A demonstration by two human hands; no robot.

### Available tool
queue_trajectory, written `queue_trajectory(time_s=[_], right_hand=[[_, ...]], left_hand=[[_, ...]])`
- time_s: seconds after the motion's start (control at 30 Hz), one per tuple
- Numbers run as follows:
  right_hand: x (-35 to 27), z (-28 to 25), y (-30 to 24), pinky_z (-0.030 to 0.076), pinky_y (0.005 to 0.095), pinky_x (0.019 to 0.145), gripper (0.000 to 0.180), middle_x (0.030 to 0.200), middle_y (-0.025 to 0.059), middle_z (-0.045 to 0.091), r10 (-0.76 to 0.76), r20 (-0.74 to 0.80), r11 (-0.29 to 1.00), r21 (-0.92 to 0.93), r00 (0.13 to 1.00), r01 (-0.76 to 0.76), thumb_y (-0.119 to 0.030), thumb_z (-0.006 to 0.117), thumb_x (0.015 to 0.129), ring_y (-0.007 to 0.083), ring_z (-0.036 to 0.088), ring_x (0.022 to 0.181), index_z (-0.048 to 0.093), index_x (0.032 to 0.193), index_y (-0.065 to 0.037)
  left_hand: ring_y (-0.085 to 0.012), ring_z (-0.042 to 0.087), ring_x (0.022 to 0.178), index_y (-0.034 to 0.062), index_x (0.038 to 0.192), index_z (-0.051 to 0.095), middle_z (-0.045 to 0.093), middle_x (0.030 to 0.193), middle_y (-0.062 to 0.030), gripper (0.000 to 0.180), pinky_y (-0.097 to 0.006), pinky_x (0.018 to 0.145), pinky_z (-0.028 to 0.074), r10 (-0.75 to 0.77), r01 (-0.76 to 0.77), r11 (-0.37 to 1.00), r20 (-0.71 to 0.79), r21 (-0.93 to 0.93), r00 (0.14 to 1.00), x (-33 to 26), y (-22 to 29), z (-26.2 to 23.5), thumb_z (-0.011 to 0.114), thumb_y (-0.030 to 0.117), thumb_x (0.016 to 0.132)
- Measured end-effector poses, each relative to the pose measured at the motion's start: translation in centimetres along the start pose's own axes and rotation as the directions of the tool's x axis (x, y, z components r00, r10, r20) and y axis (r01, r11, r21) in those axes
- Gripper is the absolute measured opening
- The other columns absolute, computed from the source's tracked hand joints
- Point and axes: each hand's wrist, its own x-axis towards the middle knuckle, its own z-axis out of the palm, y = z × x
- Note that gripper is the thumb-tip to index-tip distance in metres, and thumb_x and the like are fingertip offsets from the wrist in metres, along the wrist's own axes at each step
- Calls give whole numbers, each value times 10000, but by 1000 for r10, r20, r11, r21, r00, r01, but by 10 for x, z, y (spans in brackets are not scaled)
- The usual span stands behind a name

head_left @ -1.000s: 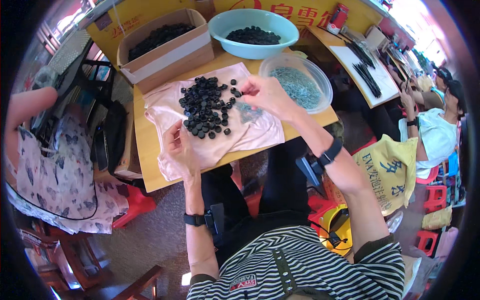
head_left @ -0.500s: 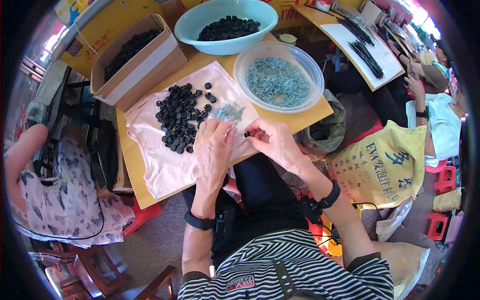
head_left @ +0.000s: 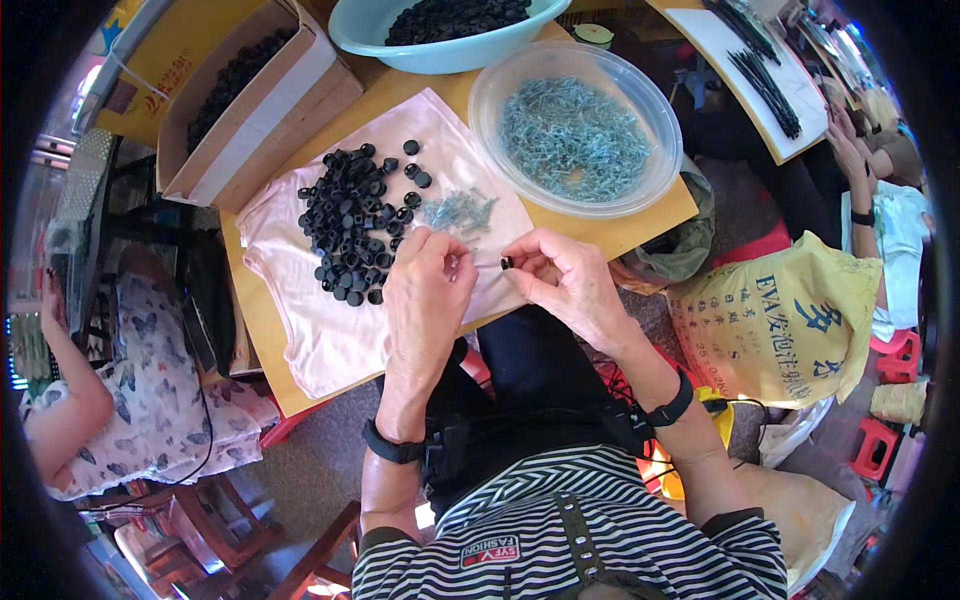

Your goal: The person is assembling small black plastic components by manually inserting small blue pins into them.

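Observation:
Between the thumb and fingertips of my right hand (head_left: pixel 575 290) is a small black plastic cap (head_left: pixel 506 263). My left hand (head_left: pixel 425 305) hovers close by, over the pink cloth (head_left: pixel 300 335), its thumb and fingers drawn into a pinch. Whatever it may hold is too small to make out. Just beyond the left fingers lies a small heap of thin silvery screws (head_left: pixel 460 212). To its left spreads a loose pile of black caps (head_left: pixel 345 215), some upright and some turned over.
A clear round tub (head_left: pixel 672 150) of silvery screws stands on the yellow table (head_left: pixel 640 226). Behind are a pale blue basin (head_left: pixel 440 58) and a cardboard box (head_left: pixel 290 115), both with black caps. A yellow sack (head_left: pixel 780 330) stands at right. Another person's arm (head_left: pixel 75 390) shows at left.
My left hand has drawn back from the screw heap, and its fingers have curled into a pinch. My right hand still holds the black cap. The whole view has shifted slightly.

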Motion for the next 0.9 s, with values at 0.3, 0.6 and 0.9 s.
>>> queue_trajectory(time_s=[0.3, 0.6, 0.9], right_hand=[[2, -3, -1, 478, 211, 632, 209, 868, 21, 630, 159, 53, 925, 340, 986, -168, -60, 613, 882, 56, 559, 709, 601, 1075, 18], [0, -4, -18, 496, 209, 622, 261, 965, 67, 653, 274, 229, 679, 642, 934, -357, -122, 620, 896, 81, 585, 754, 599, 1118, 14], [-2, 18, -39, 544, 243, 686, 243, 1031, 98, 645, 265, 251, 702, 612, 931, -364, -108, 635, 881, 116, 617, 813, 577, 1088, 4]], left_hand=[[-102, 527, 702, 4, 852, 624, 579, 805, -40, 72, -221, 633, 435, -21, 19, 948, -2, -319, 1000, -6, 2, -15, 647, -16, 787], [-105, 580, 809, -9, 1014, 606, 607, 947, -42, 160, -220, 732, 477, -227, 224, 371, 146, -901, 963, -27, 0, -19, 615, -31, 855], [-203, 670, 827, -31, 1018, 589, 667, 964, -176, 149, -306, 744, 553, -300, 183, 146, 133, -972, 945, -49, -6, -30, 609, -16, 871]])
